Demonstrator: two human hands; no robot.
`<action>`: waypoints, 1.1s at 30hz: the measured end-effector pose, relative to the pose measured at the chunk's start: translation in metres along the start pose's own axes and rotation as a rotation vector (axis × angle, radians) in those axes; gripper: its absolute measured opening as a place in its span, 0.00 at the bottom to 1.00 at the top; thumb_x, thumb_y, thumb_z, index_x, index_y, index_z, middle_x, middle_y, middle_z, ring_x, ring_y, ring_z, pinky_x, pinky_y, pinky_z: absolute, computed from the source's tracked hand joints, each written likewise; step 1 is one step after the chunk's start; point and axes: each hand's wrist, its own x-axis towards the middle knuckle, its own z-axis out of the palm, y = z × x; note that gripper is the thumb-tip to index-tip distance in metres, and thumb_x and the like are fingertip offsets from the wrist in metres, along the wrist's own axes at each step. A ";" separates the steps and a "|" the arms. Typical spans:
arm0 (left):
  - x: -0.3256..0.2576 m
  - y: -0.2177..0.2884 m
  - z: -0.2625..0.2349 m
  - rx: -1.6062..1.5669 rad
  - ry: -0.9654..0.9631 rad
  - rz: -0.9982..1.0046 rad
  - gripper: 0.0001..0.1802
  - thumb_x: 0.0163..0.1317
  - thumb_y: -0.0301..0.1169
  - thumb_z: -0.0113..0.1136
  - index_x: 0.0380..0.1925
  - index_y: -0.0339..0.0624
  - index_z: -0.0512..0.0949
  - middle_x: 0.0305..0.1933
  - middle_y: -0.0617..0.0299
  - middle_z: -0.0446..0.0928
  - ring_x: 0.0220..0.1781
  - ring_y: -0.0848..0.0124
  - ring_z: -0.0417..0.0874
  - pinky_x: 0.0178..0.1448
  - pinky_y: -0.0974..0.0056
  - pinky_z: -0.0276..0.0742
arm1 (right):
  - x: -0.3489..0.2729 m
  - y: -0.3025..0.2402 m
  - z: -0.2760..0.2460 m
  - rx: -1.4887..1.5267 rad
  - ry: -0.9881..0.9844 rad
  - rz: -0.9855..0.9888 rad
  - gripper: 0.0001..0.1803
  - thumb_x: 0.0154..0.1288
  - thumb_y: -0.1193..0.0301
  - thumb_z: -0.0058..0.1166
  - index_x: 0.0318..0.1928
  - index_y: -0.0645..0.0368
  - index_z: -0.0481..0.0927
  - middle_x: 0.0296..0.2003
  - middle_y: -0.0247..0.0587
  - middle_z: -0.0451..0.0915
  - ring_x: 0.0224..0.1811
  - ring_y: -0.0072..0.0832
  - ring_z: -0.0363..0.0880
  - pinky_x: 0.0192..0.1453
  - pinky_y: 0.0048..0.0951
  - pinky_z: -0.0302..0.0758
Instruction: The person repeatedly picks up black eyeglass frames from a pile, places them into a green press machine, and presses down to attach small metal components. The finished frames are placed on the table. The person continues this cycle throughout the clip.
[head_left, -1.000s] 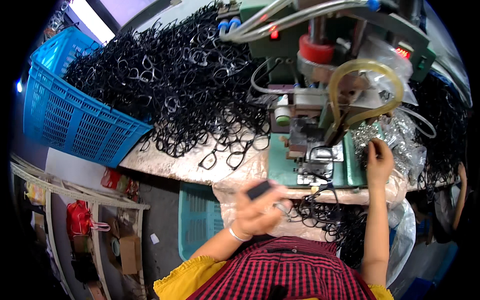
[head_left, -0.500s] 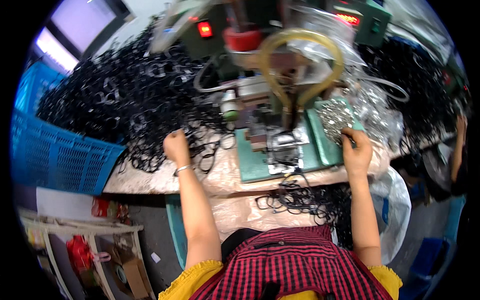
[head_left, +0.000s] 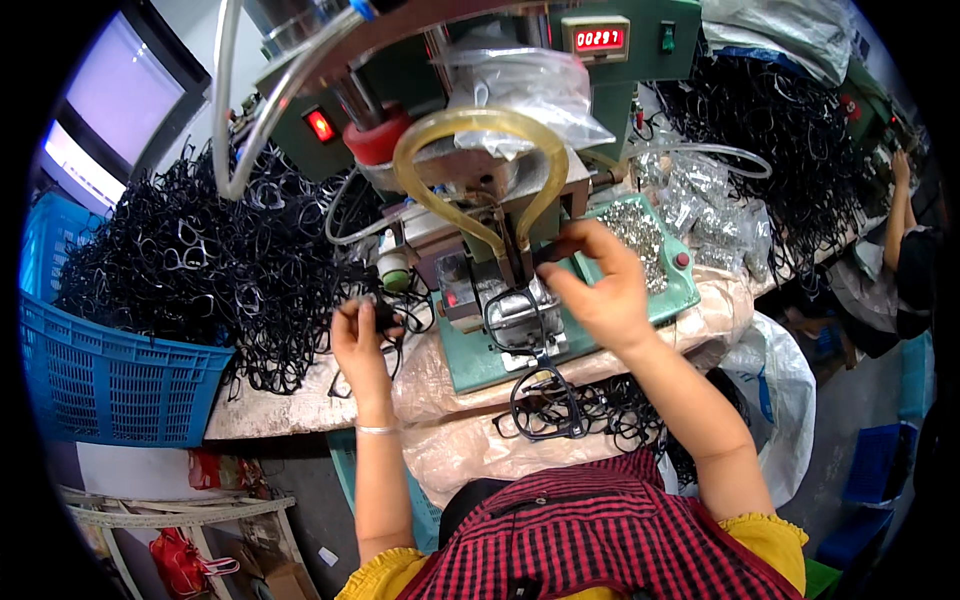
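Note:
A black eyeglass frame (head_left: 546, 436) sits at the press fixture, one rim over the metal holder (head_left: 521, 318) and the other hanging toward me past the green base (head_left: 470, 366). My right hand (head_left: 604, 283) is beside the press head, thumb and forefinger curled close to its tip; what they hold, if anything, is too small to make out. To the left, my left hand (head_left: 362, 345) pinches another dark eyeglass frame (head_left: 387, 318) at the edge of the large heap. Small metal parts (head_left: 637, 232) lie in the green tray just beyond my right hand.
A tangled heap of black eyeglass frames (head_left: 200, 270) covers the left, beside a blue crate (head_left: 120, 380). More frames (head_left: 630, 410) lie before the base. A yellow tube (head_left: 480, 118) loops off the press. Bags of metal parts (head_left: 715, 215) lie right; another person's arm (head_left: 897, 205) shows far right.
My right hand has gone from the metal parts to the press head. My left hand now holds a frame at the heap. A frame now shows on the holder. The whole view has shifted.

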 end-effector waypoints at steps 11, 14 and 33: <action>-0.034 0.085 0.033 -0.256 0.020 0.519 0.08 0.75 0.32 0.53 0.46 0.41 0.78 0.45 0.53 0.83 0.44 0.64 0.84 0.51 0.60 0.83 | -0.009 -0.022 0.024 0.409 0.002 0.219 0.26 0.59 0.82 0.62 0.58 0.70 0.70 0.48 0.43 0.80 0.49 0.22 0.80 0.56 0.24 0.75; -0.055 0.123 0.040 -0.258 -0.160 0.830 0.08 0.77 0.31 0.48 0.46 0.44 0.77 0.50 0.50 0.81 0.54 0.59 0.81 0.55 0.52 0.83 | -0.013 -0.031 0.026 0.440 0.100 0.278 0.25 0.59 0.83 0.60 0.58 0.70 0.70 0.49 0.46 0.81 0.50 0.23 0.80 0.59 0.26 0.74; -0.061 0.076 0.079 0.356 -0.688 1.060 0.11 0.52 0.32 0.73 0.37 0.47 0.86 0.51 0.61 0.86 0.40 0.63 0.84 0.60 0.49 0.78 | -0.008 0.084 -0.052 -0.923 0.145 -0.179 0.08 0.58 0.72 0.63 0.39 0.56 0.83 0.49 0.47 0.80 0.55 0.48 0.77 0.56 0.45 0.76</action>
